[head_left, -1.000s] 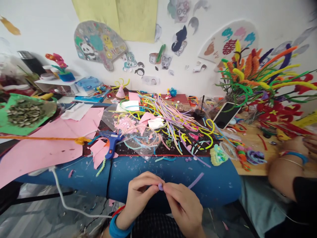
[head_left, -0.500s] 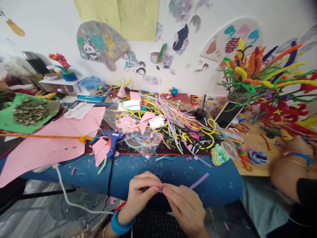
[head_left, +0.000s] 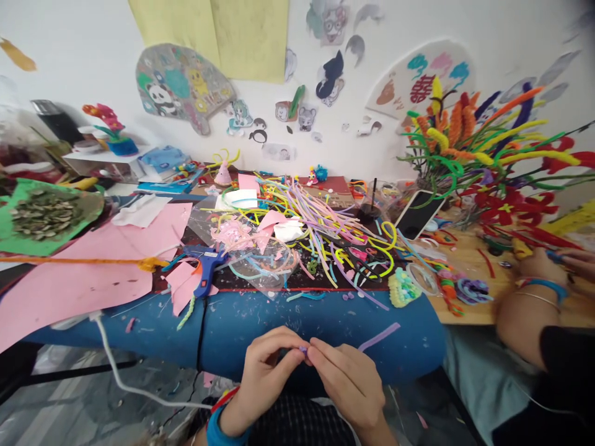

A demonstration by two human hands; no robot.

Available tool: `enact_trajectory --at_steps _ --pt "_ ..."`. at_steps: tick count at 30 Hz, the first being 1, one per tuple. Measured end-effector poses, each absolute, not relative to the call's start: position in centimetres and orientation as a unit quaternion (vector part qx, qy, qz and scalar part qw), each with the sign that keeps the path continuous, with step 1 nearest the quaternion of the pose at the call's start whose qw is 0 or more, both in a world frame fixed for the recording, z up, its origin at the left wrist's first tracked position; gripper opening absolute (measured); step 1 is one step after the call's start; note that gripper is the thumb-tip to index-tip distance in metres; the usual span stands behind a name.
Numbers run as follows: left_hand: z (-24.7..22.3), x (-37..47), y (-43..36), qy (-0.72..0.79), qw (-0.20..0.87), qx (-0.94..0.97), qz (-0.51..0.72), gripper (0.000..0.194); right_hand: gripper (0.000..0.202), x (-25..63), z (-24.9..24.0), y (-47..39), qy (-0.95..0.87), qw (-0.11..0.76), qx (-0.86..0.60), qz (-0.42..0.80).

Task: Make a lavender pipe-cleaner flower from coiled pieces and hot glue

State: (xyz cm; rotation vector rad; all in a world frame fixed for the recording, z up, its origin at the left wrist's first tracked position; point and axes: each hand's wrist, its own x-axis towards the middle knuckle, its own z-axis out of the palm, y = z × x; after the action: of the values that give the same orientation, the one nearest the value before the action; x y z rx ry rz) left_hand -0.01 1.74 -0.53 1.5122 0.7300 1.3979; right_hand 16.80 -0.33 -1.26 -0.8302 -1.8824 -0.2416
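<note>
Hands (head_left: 272,367) pinching purple piece (head_left: 303,350), mostly hidden, shape unclear

White wall (head_left: 102,37), grey floor (head_left: 97,415)

Left hand (head_left: 272,365) nearer body than glue gun (head_left: 208,272), to its right; thumb and forefinger brought together in pinch. Right hand (head_left: 348,381) farther right of glue gun, fingers bent, pressed together, fingertips just beside left's. Backs of hands partly up.

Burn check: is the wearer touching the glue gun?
No, left hand and right hand pinch a purple piece, apart from the glue gun.
</note>
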Motion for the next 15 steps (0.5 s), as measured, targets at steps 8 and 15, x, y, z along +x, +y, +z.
enact_trajectory --at_steps 8,15 --pt "-0.5 -0.9 2.6 0.283 0.428 0.646 0.565 0.013 0.013 17.1 0.5 -0.3 -0.793 0.491 -0.346 -0.104" --pt "-0.2 -2.3 3.0 0.183 0.287 0.769 0.541 0.015 0.019 17.4 1.5 -1.4 -0.807 0.469 -0.341 -0.108"
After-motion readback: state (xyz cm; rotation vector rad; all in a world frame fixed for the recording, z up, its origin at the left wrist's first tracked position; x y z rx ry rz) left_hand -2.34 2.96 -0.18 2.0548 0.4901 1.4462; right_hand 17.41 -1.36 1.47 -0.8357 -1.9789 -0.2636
